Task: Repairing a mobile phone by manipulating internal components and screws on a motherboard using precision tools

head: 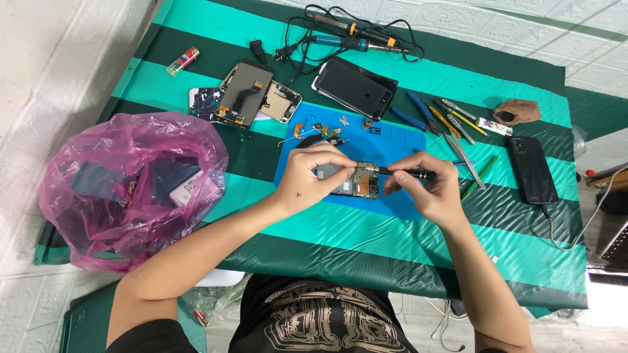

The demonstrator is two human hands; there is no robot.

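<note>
1. The left hand (306, 180) comes in from the near left, forearm slanting across the striped surface (366, 242), wrist bent, fingers curled down and grasping the left end of the opened phone (350, 180).
2. The opened phone lies flat on the blue mat (386, 140), in the middle of the surface, its circuit board facing up.
3. The right hand (428, 189) reaches in from the near right, forearm rising steeply, fingers pinched around a dark screwdriver (399, 172) held almost level, its tip on the phone's upper right part.
4. Far of the hands, small loose parts (330, 131) are scattered on the mat.
5. At the left sits a pink plastic bag (127, 186) holding flat items.
6. At the right lie tweezers and pliers (445, 121) and a black phone (533, 170) with a cable.
7. At the far edge lie soldering irons (353, 36) and two more dismantled phones (252, 95).
</note>
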